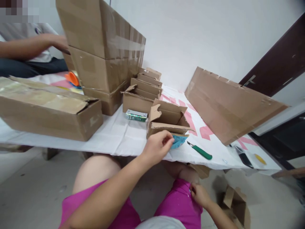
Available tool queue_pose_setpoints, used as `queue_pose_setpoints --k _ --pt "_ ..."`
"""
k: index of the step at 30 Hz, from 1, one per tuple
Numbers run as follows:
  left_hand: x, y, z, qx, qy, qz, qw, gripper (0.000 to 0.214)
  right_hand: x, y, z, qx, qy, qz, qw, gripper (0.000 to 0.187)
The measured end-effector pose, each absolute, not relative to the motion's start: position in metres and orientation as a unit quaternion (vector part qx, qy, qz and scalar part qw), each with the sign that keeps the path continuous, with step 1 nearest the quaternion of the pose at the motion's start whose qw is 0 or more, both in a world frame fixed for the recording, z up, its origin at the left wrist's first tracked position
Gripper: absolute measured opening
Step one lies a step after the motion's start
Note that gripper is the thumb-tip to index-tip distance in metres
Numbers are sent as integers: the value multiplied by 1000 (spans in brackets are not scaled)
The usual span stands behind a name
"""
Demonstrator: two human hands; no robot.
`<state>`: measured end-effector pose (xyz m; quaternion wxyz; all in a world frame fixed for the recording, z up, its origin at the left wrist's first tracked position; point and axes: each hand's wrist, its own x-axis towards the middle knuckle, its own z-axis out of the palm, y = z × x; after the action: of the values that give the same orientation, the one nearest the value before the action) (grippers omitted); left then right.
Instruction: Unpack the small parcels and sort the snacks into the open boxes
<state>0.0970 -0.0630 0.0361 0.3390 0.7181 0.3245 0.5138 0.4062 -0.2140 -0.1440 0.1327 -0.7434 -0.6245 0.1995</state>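
Note:
My left hand [158, 147] reaches over the front edge of the low table [119, 136] and pinches a small blue packet [179, 140]. The packet lies just in front of an open small cardboard box [168, 121]. My right hand [199, 194] rests low against my right thigh on the pink shorts; its fingers are curled and I cannot make out anything in them. A green-handled knife [200, 151] lies on the white cloth to the right of the packet. A green and white carton [136, 115] lies left of the open box.
Several more small folded boxes [143, 90] stand behind. Two stacked large boxes [105, 54] and a long flat box [47, 108] fill the left. Flat cardboard sheets [228, 105] lean at right. Another person's arm [33, 44] reaches in at far left. A cardboard scrap [235, 203] lies on the floor.

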Motion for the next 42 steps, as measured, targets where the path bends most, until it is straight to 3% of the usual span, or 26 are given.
queue_pose_setpoints --k 5,10,12,15,17,20,22,29,42 --pt "72 -41 39 598 375 625 333 11 416 -210 -138 -748 -633 168 106 13" --pt "50 -26 37 539 379 671 341 19 417 -186 -94 -724 -659 129 156 23" --pt "39 -20 35 575 399 641 315 38 412 -173 -76 -713 -654 96 234 30" --pt "26 -10 28 680 406 522 317 99 400 -143 -56 -680 -622 62 382 28" --pt "25 -5 18 721 400 447 346 125 391 -116 -50 -657 -596 87 454 42" --pt "36 1 -3 723 385 426 385 140 376 -75 -52 -622 -564 164 517 73" --pt "48 2 -15 715 354 442 410 146 365 -52 -55 -601 -568 203 525 81" --pt "43 -5 -18 683 359 505 387 149 316 -19 -58 -548 -617 255 505 62" --pt "-44 6 -7 584 526 514 344 119 214 6 -67 -539 -656 200 489 66"
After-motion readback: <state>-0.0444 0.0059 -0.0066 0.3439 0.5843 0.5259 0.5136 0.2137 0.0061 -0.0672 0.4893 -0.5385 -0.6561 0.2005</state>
